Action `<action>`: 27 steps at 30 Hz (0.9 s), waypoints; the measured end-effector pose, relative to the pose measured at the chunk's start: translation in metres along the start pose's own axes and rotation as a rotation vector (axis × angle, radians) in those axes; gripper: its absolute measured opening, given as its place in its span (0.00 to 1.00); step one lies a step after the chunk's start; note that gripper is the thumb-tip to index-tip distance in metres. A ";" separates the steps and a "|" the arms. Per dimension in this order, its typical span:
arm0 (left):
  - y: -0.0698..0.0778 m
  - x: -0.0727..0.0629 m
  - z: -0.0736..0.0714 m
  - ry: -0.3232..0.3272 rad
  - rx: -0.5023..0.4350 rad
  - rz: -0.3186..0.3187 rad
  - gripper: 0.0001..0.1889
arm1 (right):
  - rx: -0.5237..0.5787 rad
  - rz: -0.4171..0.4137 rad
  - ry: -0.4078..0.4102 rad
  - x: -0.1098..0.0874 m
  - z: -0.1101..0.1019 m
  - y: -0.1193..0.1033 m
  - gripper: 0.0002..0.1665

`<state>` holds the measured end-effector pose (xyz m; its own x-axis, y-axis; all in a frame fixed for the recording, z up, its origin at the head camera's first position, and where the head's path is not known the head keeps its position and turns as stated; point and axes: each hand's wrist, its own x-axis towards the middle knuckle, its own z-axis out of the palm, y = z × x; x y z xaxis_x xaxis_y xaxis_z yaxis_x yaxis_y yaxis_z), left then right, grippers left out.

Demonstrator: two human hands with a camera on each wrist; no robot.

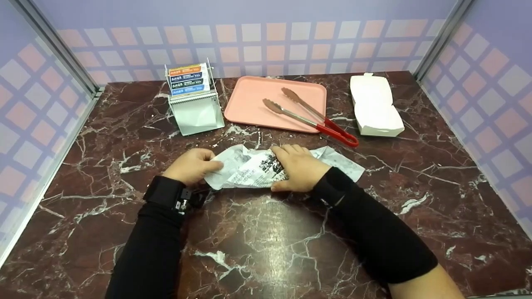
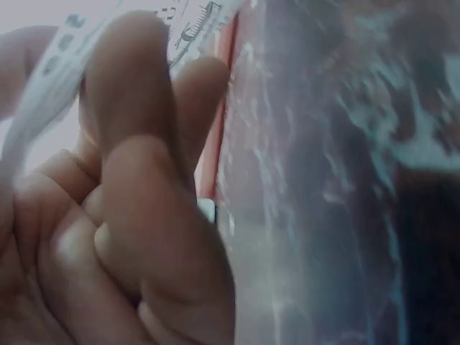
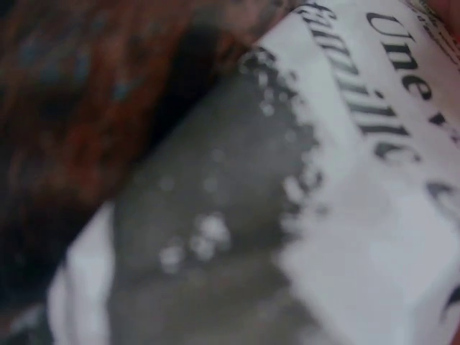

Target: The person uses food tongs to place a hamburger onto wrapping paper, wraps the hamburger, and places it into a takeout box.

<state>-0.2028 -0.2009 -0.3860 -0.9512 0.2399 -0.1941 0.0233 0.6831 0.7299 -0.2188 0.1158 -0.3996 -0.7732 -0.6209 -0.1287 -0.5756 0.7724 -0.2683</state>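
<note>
A sheet of white food-wrapping paper [image 1: 245, 172] with black print lies folded into a long, crumpled bundle. At its left end my left hand [image 1: 193, 167] pinches the paper between thumb and fingers; in the left wrist view the thumb [image 2: 136, 79] presses near the printed wrapper. Over the bundle's right half lies my right hand [image 1: 301, 169], fingers reaching across the top and thumb along the near edge. Beyond it the right end of the paper flares out loosely. Close-up in the right wrist view, the printed wrapper [image 3: 359, 273] shows lettering and a dark patch. Whatever is inside is hidden.
Behind the bundle, red-handled tongs [image 1: 309, 118] lie partly on a pink tray [image 1: 249, 99]. A metal holder [image 1: 197, 116] with colourful printed packets [image 1: 187, 79] stands back left. An open white carton box [image 1: 376, 106] sits back right. Patterned panels surround the marble-look table [image 1: 266, 249].
</note>
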 end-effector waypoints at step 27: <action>0.014 0.007 0.015 0.082 -0.414 0.037 0.12 | -0.011 0.046 0.024 0.001 -0.002 0.007 0.67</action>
<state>-0.2049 -0.1794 -0.3874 -0.9738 0.1921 -0.1218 -0.0512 0.3365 0.9403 -0.2247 0.1208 -0.3995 -0.8050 -0.5816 -0.1176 -0.5423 0.8016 -0.2518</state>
